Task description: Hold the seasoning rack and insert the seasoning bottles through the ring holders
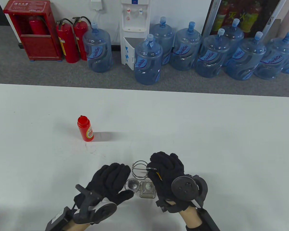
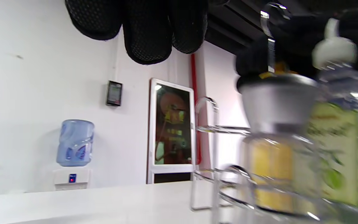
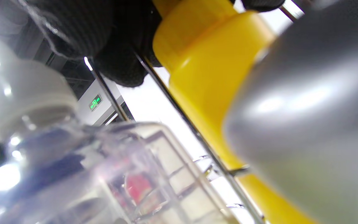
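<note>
The white surface (image 1: 207,125) occupies the near half of the table view. Beyond it lies grey carpet floor (image 1: 9,60). A white wall (image 1: 62,9) stands behind. Against it, from the left: a red extinguisher cabinet (image 1: 31,31), two red fire extinguishers (image 1: 69,41), and a white water dispenser (image 1: 134,31) with its lower door open. Blue water jugs (image 1: 187,48) stand in a row on the floor. A dark poster panel (image 1: 240,14) sits at upper right.

The right hand (image 1: 167,173) hides the yellow bottle (image 3: 204,71) in the table view.
</note>
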The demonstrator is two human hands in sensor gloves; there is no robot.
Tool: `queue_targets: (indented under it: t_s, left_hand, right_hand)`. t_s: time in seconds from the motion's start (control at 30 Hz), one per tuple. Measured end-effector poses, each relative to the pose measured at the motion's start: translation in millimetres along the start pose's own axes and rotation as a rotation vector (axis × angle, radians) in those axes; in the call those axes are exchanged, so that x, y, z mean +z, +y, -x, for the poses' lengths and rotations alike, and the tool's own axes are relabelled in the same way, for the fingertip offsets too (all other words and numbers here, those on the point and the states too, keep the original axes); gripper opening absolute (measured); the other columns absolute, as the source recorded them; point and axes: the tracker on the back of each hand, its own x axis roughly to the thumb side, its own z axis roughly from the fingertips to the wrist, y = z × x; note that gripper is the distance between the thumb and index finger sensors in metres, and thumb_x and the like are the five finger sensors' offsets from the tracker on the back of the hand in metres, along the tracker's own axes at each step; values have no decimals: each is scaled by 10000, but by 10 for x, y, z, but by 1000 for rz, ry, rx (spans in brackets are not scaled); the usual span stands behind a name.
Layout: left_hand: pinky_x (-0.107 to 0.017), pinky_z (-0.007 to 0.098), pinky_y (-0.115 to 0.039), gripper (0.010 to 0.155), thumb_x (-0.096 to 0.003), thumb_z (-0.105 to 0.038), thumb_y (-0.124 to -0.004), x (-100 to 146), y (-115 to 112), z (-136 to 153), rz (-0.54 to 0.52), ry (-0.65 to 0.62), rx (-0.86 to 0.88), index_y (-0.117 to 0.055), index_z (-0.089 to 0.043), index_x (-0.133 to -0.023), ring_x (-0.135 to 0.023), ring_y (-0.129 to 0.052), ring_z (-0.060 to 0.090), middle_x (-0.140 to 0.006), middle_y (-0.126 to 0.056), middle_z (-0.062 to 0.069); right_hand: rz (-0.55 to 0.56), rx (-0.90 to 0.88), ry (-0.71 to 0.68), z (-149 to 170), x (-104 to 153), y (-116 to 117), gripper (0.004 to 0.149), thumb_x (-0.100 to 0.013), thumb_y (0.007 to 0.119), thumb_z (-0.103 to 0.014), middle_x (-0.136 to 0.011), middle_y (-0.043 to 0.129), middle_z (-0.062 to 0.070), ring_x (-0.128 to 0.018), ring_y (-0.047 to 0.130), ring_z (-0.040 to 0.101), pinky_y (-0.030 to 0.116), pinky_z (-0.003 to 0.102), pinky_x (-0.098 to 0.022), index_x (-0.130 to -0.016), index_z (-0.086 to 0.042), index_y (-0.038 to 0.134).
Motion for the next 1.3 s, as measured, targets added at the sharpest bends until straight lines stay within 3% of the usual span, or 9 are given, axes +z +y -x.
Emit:
queue_targets:
  t_s: [0.13, 0.27, 0.47, 0.7, 0.77, 0.93, 1.1, 1.23, 1.3]
  left_hand:
    - [-747, 513, -627, 781, -382, -685, -629, -150, 64, 412, 20, 147, -27, -369, -334, -1029, -1045, -723, 251, -1053, -580, -110]
    - [-796, 553, -510, 825, -388, -686, -623, -380, 14, 922, 129, 353, -51, -278, -322, -1044, -1130, -546, 300, -1115, -425, -77]
    - [-823, 600, -326, 894, -392, -682, -616, -731, -272, 1618, 208, 650, 153, -136, -294, -1039, -1179, -298, 335, -1142, -232, -35]
    - [-821, 609, -249, 959, -385, -696, -610, -1000, -642, 1871, 255, 808, 255, 3, -292, -1002, -1181, -194, 334, -1135, -134, -34]
    - [-825, 607, -257, 929, -395, -672, -628, -1025, -739, 1909, 256, 846, 291, 8, -352, -992, -1184, -213, 331, -1137, -144, -45]
    - [-812, 483, -565, 724, -448, -564, -639, -1012, -927, 1990, 258, 870, 351, -138, -499, -967, -1094, -666, 174, -1084, -385, -193]
    - [-783, 445, -639, 704, -452, -533, -653, -993, -830, 1915, 188, 785, 344, -208, -408, -983, -1041, -749, 193, -1054, -451, -170]
    - [-768, 450, -646, 719, -450, -534, -648, -1005, -472, 1548, 100, 584, 495, -198, -383, -989, -1022, -766, 194, -1046, -463, -144]
    - [-775, 443, -646, 722, -448, -539, -645, -968, -200, 1259, 67, 397, 546, -192, -389, -990, -1029, -763, 181, -1050, -458, -152]
  right_hand:
    - [9, -1, -2, -2, 2, -16, 465, -394, 743, -468, -994, 680, -58, -950, 704, 250, 422, 580, -749, -778, -243, 878]
    - [6, 0, -7, -7, 4, -12, 464, -394, 744, -468, -994, 681, -61, -952, 702, 250, 421, 580, -750, -778, -244, 879]
    - [-4, -5, -12, -20, 13, 11, 464, -394, 744, -467, -994, 680, -60, -952, 703, 248, 419, 581, -750, -778, -244, 878]
    - [-10, -9, -21, -44, 27, 34, 464, -393, 744, -469, -994, 680, -60, -953, 701, 250, 415, 581, -752, -777, -246, 878]
    - [-9, -11, -16, -47, 29, 33, 462, -391, 745, -469, -994, 680, -59, -952, 701, 252, 415, 582, -751, -774, -247, 880]
    - [-11, -7, -23, -58, 36, 34, 462, -392, 745, -468, -993, 682, -60, -951, 703, 252, 416, 581, -751, -774, -247, 880]
    - [-14, -6, -21, -63, 36, 40, 461, -391, 746, -468, -994, 680, -59, -952, 701, 251, 415, 582, -751, -773, -248, 881]
    - [-20, 0, -20, -66, 37, 53, 461, -391, 746, -469, -994, 681, -59, -952, 703, 251, 417, 581, -751, -773, -249, 882]
    - [-22, -8, -18, -74, 35, 57, 462, -391, 747, -466, -994, 680, -60, -952, 702, 250, 415, 583, -751, -775, -246, 880]
